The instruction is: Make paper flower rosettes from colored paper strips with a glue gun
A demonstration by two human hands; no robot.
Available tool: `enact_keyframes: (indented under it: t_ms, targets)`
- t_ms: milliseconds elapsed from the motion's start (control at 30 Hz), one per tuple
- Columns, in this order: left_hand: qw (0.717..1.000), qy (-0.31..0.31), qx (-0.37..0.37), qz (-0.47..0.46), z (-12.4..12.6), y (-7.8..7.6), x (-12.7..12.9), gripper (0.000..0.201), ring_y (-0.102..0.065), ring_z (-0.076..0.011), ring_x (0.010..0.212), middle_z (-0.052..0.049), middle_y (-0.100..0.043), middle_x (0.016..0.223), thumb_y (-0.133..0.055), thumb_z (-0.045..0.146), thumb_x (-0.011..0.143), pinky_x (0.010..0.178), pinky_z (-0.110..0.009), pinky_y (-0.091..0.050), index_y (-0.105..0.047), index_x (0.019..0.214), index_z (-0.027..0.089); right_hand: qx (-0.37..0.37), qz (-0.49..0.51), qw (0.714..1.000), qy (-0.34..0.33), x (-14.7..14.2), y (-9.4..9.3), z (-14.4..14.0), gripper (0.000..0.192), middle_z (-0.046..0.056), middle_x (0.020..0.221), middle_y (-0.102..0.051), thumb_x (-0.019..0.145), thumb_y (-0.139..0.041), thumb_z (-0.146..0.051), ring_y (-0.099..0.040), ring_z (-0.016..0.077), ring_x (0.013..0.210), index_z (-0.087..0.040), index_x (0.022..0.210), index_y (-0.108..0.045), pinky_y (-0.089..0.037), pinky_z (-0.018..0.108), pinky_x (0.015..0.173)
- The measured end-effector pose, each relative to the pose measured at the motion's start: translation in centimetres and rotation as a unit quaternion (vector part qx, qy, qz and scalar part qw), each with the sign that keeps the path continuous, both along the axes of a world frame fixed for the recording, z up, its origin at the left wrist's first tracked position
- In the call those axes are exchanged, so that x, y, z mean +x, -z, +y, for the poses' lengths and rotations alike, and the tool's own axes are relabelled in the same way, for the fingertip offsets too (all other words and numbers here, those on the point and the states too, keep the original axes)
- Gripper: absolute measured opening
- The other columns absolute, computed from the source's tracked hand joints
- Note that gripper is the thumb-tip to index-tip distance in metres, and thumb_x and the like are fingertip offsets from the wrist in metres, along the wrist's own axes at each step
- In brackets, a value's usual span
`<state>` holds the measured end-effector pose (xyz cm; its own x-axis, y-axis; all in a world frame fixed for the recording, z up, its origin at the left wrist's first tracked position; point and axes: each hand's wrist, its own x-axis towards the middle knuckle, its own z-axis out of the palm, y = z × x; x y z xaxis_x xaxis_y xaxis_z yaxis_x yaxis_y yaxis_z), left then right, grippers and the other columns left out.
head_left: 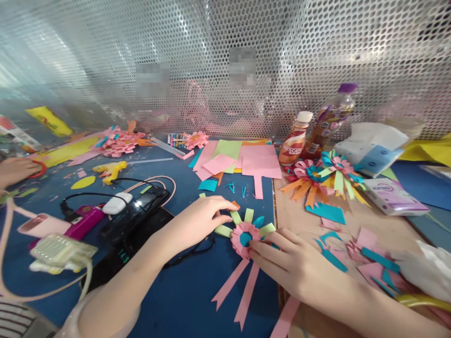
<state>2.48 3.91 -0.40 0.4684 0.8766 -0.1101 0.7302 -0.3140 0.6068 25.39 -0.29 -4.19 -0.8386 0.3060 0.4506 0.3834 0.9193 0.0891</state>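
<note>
Blue surface [183, 295], brown board [303, 216] on right part. On it: pink paper rosette [244, 239], paper sheets [243, 159], finished paper flowers [324, 176], two bottles [310, 136], yellow glue gun [111, 170], black device [137, 211], tissue pack [394, 195], paper scraps [355, 253].

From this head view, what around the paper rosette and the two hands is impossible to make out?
- Pink folded-paper rosette: its right edge is hidden under the right hand.
- Left hand: its fingertips cover the pale green paper strips beneath.
- Two spots behind the perforated metal screen: blurred out.
- Brown drink bottle: label too small to read fully.
</note>
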Motion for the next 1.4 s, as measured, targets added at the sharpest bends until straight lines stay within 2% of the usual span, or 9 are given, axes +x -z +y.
enact_keyframes:
  t_ms: [200,433,700,833,1000,1400]
  targets:
    - [1.0,-0.023,0.001,0.007,-0.1,0.1,0.0,0.024,-0.06,-0.0172,0.083,-0.002,-0.065,0.106,-0.053,0.031,0.084,0.075,-0.026,-0.043,-0.066,0.104,0.026,-0.009,-0.007,1.0,0.004,0.1,0.2,0.0,0.029,0.009,0.094,-0.065,0.093,-0.035,-0.01,-0.055,0.0193,0.084,-0.012,0.099,-0.063,-0.042,0.033,0.066]
    - [1.0,-0.004,0.004,0.01,-0.1,0.2,-0.1,0.026,-0.06,-0.0149,0.078,-0.002,-0.065,0.108,-0.052,0.024,0.084,0.073,-0.025,-0.044,-0.064,0.107,0.025,-0.02,-0.011,1.0,0.006,0.2,0.2,0.0,0.028,0.008,0.094,-0.066,0.093,-0.036,-0.011,-0.054,0.0185,0.082,-0.013,0.099,-0.063,-0.042,0.032,0.066]
    - [1.0,-0.021,-0.008,0.01,-0.3,-0.1,-0.2,0.032,-0.059,-0.0154,0.082,-0.002,-0.062,0.108,-0.055,0.027,0.082,0.074,-0.026,-0.045,-0.058,0.114,0.025,-0.017,-0.01,1.0,0.004,0.2,0.4,0.0,0.029,0.008,0.096,-0.065,0.093,-0.035,-0.011,-0.054,0.0198,0.086,-0.013,0.101,-0.062,-0.041,0.033,0.069]
    - [0.999,-0.018,-0.032,0.037,-0.3,-0.8,-0.9,0.028,-0.057,-0.0171,0.085,-0.002,-0.061,0.097,-0.065,0.033,0.073,0.072,-0.026,-0.045,-0.06,0.099,0.022,-0.019,-0.011,1.0,0.005,0.2,0.5,0.0,0.027,0.008,0.095,-0.065,0.093,-0.037,-0.011,-0.055,0.0193,0.085,-0.013,0.101,-0.062,-0.042,0.033,0.069]
    - [0.996,0.01,-0.053,0.07,-0.4,-1.0,-1.2,0.01,-0.057,-0.0158,0.079,0.001,-0.06,0.081,-0.064,0.025,0.073,0.067,-0.025,-0.042,-0.057,0.078,0.02,-0.024,-0.013,1.0,0.006,0.2,0.5,0.0,0.026,0.009,0.094,-0.065,0.093,-0.038,-0.011,-0.054,0.0192,0.085,-0.014,0.1,-0.063,-0.042,0.033,0.07]
    - [0.997,0.021,-0.006,0.068,-0.3,-0.8,-0.7,0.002,-0.055,-0.0135,0.078,0.002,-0.06,0.082,-0.06,0.022,0.078,0.067,-0.023,-0.039,-0.061,0.078,0.02,-0.016,-0.02,1.0,0.009,0.3,0.4,0.0,0.026,0.008,0.097,-0.066,0.092,-0.038,-0.011,-0.055,0.0198,0.086,-0.014,0.101,-0.063,-0.043,0.033,0.069]
